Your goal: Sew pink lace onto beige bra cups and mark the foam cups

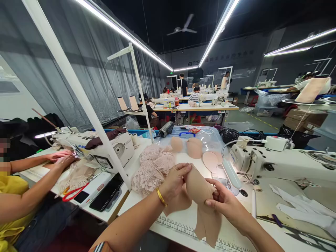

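Between my two hands is a beige bra cup [198, 183] with a loose fabric strip hanging below it. My left hand [178, 176], with a gold bracelet at the wrist, pinches its upper left edge. My right hand [223, 199] grips the lower right side, thumb in front. Another beige fabric piece [177, 201] hangs or lies behind, under my left hand; whether it joins the cup I cannot tell. Beyond my hands lie a heap of beige lace [153, 168] and more beige cups [194, 147]. A flat round beige piece [210, 161] rests beside the sewing machine [283, 161].
A measuring tape [181, 229] runs along the table's front edge. White fabric scraps [301, 206] lie at right. A clear plastic box [210, 134] stands behind the cups. At left, a co-worker's hands [63, 157] work at another machine [115, 147], near a black phone [106, 192] and red-handled scissors [76, 190].
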`<state>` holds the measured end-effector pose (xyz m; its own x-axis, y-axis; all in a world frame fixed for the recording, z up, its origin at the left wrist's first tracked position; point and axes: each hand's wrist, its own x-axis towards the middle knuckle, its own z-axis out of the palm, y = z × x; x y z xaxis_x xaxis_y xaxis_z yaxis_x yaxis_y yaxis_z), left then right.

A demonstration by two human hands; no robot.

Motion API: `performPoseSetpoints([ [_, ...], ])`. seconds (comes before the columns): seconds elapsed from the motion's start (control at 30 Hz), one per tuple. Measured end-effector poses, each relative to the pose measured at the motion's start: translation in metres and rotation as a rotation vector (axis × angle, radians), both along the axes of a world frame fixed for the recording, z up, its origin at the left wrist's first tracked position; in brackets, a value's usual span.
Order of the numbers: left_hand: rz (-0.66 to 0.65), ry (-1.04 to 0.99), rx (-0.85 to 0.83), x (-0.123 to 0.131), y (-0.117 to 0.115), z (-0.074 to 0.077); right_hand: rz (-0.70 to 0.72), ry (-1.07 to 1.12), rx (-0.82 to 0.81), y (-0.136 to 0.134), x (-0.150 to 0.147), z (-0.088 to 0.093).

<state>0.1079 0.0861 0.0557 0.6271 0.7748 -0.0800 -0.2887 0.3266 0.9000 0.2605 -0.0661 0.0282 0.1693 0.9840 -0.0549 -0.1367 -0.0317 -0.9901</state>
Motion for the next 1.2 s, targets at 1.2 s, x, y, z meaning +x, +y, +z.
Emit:
performPoseSetpoints([
  [1.2, -0.175, -0.020, -0.183, -0.022, -0.091, -0.010, -0.346, 0.175, 0.048, -0.048, -0.036, -0.018],
])
